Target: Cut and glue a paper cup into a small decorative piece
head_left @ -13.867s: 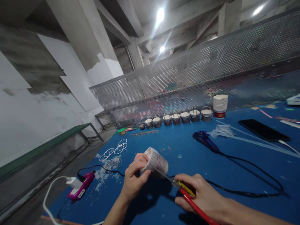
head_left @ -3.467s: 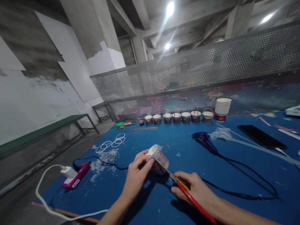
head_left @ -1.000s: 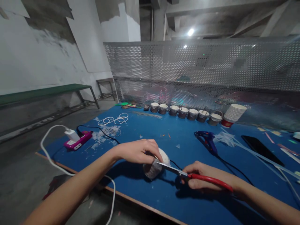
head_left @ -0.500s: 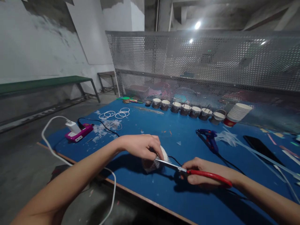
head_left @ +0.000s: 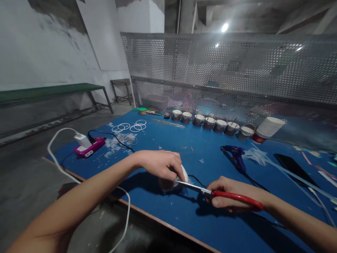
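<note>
My right hand (head_left: 223, 193) grips red-handled scissors (head_left: 238, 196), their blades pointing left. The blade tips touch a white cup-like piece (head_left: 185, 172) with a ragged, clear film-like layer on its lower side. Over the top of that piece, my left hand (head_left: 162, 167) is closed, thumb and fingers pinching it just above the blade tips. Most of the piece is hidden under my left hand, so its full shape does not show.
A blue glue gun (head_left: 235, 153) lies to the right, near a black phone (head_left: 293, 167). Several dark-wrapped cups (head_left: 209, 123) and stacked paper cups (head_left: 270, 128) line the back. White rings (head_left: 138, 127) and a purple power strip (head_left: 89, 147) are on the left of the blue table (head_left: 163, 218).
The scissors and my right hand have shifted very slightly right. The held piece has tilted a little under my left hand, which stays closed. The camera view has moved slightly.
</note>
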The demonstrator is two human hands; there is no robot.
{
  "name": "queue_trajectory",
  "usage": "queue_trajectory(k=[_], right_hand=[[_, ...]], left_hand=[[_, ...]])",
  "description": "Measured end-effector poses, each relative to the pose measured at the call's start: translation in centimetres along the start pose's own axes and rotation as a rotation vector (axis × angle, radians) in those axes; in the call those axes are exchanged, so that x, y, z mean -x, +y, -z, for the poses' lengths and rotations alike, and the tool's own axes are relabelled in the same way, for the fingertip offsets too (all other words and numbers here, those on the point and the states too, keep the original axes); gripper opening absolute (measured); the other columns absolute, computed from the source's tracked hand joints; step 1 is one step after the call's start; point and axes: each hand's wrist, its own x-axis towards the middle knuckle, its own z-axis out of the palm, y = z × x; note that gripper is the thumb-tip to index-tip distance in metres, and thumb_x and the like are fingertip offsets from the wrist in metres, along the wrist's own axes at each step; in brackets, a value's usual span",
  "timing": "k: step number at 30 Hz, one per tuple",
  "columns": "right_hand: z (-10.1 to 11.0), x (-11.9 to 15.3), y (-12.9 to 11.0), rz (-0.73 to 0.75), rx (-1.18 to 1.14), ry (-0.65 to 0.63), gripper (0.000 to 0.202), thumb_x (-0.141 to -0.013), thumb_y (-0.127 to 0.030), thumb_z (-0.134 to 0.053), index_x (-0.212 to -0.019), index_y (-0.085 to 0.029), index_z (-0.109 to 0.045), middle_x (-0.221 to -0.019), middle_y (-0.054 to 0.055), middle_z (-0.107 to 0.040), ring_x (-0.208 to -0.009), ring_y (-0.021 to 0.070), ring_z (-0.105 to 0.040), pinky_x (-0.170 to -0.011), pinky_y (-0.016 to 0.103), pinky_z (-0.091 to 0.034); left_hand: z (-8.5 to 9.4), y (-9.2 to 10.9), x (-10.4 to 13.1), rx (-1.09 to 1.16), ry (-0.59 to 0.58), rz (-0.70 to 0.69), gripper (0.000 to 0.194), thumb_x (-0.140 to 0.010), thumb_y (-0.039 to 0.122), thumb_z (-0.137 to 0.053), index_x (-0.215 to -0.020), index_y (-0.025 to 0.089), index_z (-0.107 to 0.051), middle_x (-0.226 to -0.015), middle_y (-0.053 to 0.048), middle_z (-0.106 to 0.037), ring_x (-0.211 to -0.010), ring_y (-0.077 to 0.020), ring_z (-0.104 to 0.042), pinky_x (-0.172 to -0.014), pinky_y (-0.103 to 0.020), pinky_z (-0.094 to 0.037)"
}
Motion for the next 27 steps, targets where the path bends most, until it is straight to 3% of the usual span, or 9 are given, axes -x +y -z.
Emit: queue_trajectory(k=[5, 13, 22, 27], right_hand=[[0.4, 0.0, -0.5, 0.078, 0.127, 0.004, 0.045, -0.083, -0.059, -0.054, -0.075, -0.014, -0.056, -0.056, -0.004, -0.044, -0.046, 0.0059, -0.040, -0.042, 0.016, -0.031], [0.2, 0.0, -1.1, -0.071, 0.021, -0.030, 0.051, -0.079, -0.066, -0.054, -0.074, -0.015, -0.054, -0.054, -0.005, -0.046, -0.040, 0.0054, -0.038, -0.036, 0.016, -0.031], [0.5, -0.2, -0.7, -0.009, 0.080, -0.042, 0.047, -0.083, -0.060, -0.054, -0.074, -0.014, -0.056, -0.054, -0.005, -0.046, -0.043, 0.0063, -0.041, -0.039, 0.017, -0.031], [0.4, -0.5, -1.3, 0.035, 0.239, -0.002, 0.044, -0.079, -0.057, -0.061, -0.074, -0.013, -0.061, -0.053, -0.007, -0.038, -0.047, 0.0060, -0.031, -0.043, 0.018, -0.024]], left_hand=[[-0.1, 0.2, -0.2, -0.034, -0.028, 0.028, 0.036, -0.073, 0.006, -0.052, -0.092, 0.025, -0.076, -0.087, -0.002, -0.074, -0.091, -0.0190, -0.059, -0.086, -0.026, -0.045], [-0.1, 0.5, -0.4, -0.094, -0.053, 0.054, 0.036, -0.072, 0.007, -0.052, -0.092, 0.024, -0.076, -0.086, -0.002, -0.074, -0.091, -0.0199, -0.060, -0.084, -0.026, -0.045], [-0.2, 0.4, -0.5, -0.161, -0.112, 0.051, 0.035, -0.074, 0.008, -0.053, -0.097, 0.021, -0.076, -0.087, -0.004, -0.074, -0.092, -0.0202, -0.060, -0.080, -0.024, -0.045], [-0.3, 0.3, -0.5, -0.140, -0.123, 0.051, 0.032, -0.077, 0.010, -0.054, -0.098, 0.021, -0.075, -0.089, -0.004, -0.073, -0.093, -0.0189, -0.059, -0.084, -0.024, -0.045]])
